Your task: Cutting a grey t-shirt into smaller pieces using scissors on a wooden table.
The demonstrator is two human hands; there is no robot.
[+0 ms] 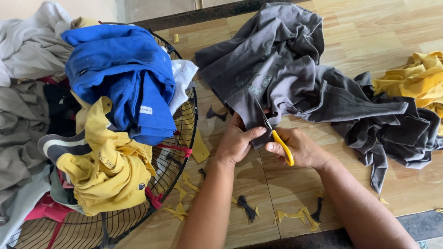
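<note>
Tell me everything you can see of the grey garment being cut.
The dark grey garment is crumpled, soft-looking cloth with faint pale stains, spread across the wooden table. The left hand pinches its hanging lower edge; the right hand works yellow-handled scissors into it. Its right end lies by yellow cloth.

**A makeshift rag-cutting workshop**

You are at a light wooden plank bench (369,37) heaped with worn clothing: a crumpled dark grey shirt (295,78), a yellow garment (422,80). Yellow and dark fabric offcuts (295,215) litter the boards, and a round black wire fan guard (177,152) serves as a basket for more clothes.
</note>
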